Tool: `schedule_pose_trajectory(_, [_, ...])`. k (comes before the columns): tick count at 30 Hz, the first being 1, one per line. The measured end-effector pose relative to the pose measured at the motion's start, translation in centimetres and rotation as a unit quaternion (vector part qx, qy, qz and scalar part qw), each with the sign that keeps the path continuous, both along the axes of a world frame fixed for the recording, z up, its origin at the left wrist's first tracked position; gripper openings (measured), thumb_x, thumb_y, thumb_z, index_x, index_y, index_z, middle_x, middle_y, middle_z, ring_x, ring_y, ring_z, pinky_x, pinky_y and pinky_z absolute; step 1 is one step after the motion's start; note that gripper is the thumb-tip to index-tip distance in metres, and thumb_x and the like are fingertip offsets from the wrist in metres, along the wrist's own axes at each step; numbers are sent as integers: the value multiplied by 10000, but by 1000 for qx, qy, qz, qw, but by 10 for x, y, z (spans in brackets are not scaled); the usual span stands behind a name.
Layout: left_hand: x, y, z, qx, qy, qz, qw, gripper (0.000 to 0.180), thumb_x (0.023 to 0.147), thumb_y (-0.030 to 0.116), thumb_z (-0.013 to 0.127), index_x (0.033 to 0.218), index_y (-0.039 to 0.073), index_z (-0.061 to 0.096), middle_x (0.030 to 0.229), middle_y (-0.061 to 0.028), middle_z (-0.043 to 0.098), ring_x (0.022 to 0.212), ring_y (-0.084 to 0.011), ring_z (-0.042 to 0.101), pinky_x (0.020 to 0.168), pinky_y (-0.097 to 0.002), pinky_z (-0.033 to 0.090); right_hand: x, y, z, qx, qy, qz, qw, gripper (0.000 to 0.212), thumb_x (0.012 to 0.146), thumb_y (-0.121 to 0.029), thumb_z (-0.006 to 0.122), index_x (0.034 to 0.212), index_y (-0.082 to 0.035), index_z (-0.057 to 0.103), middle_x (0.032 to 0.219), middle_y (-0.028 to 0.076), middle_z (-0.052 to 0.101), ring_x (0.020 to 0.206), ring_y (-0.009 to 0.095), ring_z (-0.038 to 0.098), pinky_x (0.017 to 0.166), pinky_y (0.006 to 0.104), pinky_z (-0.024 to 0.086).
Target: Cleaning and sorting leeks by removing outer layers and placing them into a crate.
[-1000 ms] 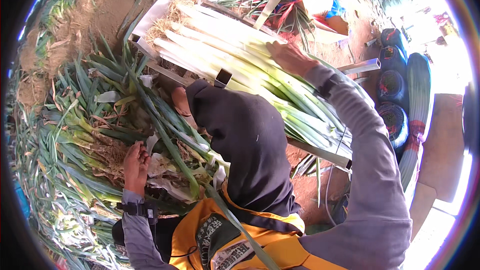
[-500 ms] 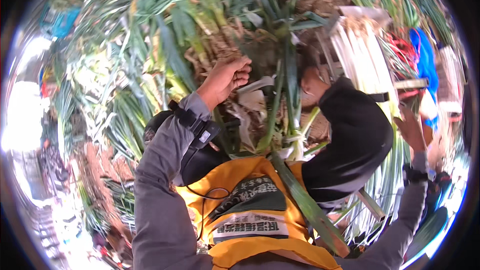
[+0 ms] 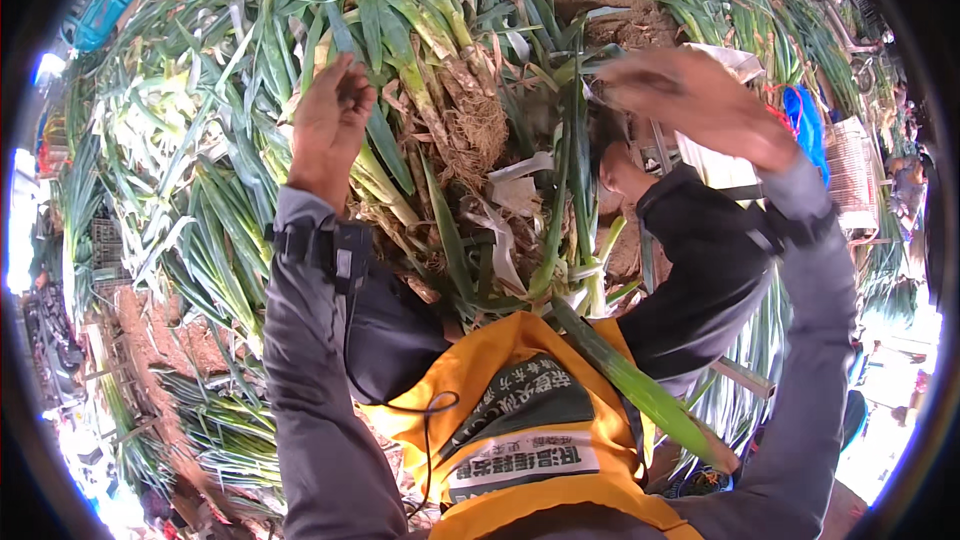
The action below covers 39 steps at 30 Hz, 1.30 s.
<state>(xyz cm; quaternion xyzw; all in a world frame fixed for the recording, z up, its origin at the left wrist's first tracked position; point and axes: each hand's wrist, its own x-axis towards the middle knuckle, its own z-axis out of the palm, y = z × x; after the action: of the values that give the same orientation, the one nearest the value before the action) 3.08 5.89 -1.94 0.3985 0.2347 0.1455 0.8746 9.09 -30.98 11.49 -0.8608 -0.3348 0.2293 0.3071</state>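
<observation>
My left hand (image 3: 335, 125) is raised over a heap of long green onions (image 3: 240, 225). Its fingers are curled in, and whatever they may hold cannot be made out. Beside it lies a bunch of unpeeled green onions with brown, tangled roots (image 3: 478, 135). My right hand (image 3: 695, 100), smeared by motion, reaches in from the right with its fingers stretched to the left; nothing shows in it. It passes above a stack of peeled white green onions, mostly covered by the hand and my knee. Upright green stalks (image 3: 575, 180) stand between my legs.
A loose green leaf (image 3: 645, 405) lies across my yellow apron (image 3: 600, 430). Peeled skins (image 3: 505, 250) litter the ground before me. A blue bag (image 3: 805, 130) is at the right, a teal crate (image 3: 100, 18) at the far left. My bare foot (image 3: 622, 172) rests near the stack.
My right hand has swung from the far right, beside the white stack, up and inward over it. My left hand has moved left, away from the rooted bunch, with its fingers still curled.
</observation>
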Motion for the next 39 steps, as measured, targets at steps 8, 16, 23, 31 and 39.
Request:
schedule_pose_trajectory(8, [-64,8,40,28,-57,16,998,275,983,186,549,1162,-20,579,889,-32,613,729,-104,549,680,-239,461,129,168,-172,-18,-88,-47,995,407,925,-320,594,1092,51,612,916,213,656,756,255,656,686,426,517])
schedule_pose_trajectory(16, [-63,5,32,29,-26,4,999,231,966,187,580,1123,23,622,879,-24,632,720,-97,568,702,-238,477,129,214,-280,-117,-120,-122,978,459,822,-397,648,1012,17,597,1010,244,639,982,392,617,850,484,453])
schedule_pose_trajectory(23, [-53,0,23,52,-8,-15,999,231,948,197,615,1110,33,625,901,-23,633,721,-94,572,688,-244,480,113,186,-234,-84,-121,-64,987,365,825,-354,643,957,-16,597,879,155,642,829,293,638,760,433,491])
schedule_pose_trajectory(31, [-31,-14,9,82,0,-65,994,226,954,199,595,1103,32,625,897,-19,626,741,-88,569,704,-261,485,26,88,-299,-75,-115,-37,990,337,778,-301,680,917,-5,595,785,161,624,668,325,627,649,438,505])
schedule_pose_trajectory(39, [-11,-31,-26,120,37,-71,990,160,930,212,644,1029,86,639,819,12,647,659,-78,585,618,-234,496,14,85,-248,-84,-116,-21,989,363,763,-330,676,914,-11,593,785,165,645,719,381,633,672,442,499])
